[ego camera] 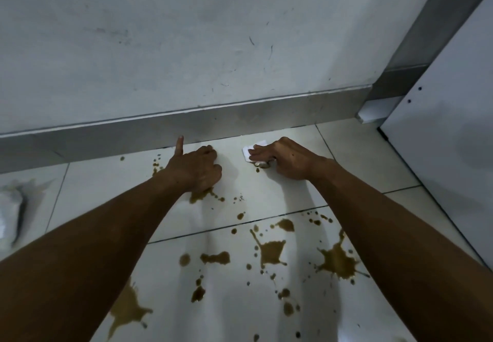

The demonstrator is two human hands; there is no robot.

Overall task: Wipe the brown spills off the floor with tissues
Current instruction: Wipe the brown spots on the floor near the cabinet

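Note:
Brown spills (269, 252) are splashed across the white floor tiles, from near the baseboard down to the bottom of the head view. My right hand (282, 158) presses a white folded tissue (252, 149) flat on the tile close to the baseboard, fingers spread over it; a small brown spot shows under its edge. My left hand (196, 168) rests on the tile as a loose fist with the index finger pointing toward the baseboard. It holds nothing. A brown puddle (198, 196) lies just under its heel.
A grey baseboard (240, 118) runs along the white wall just beyond both hands. A white panel (440, 141) stands at the right. A white tissue pack (9, 213) lies blurred on the floor at the far left.

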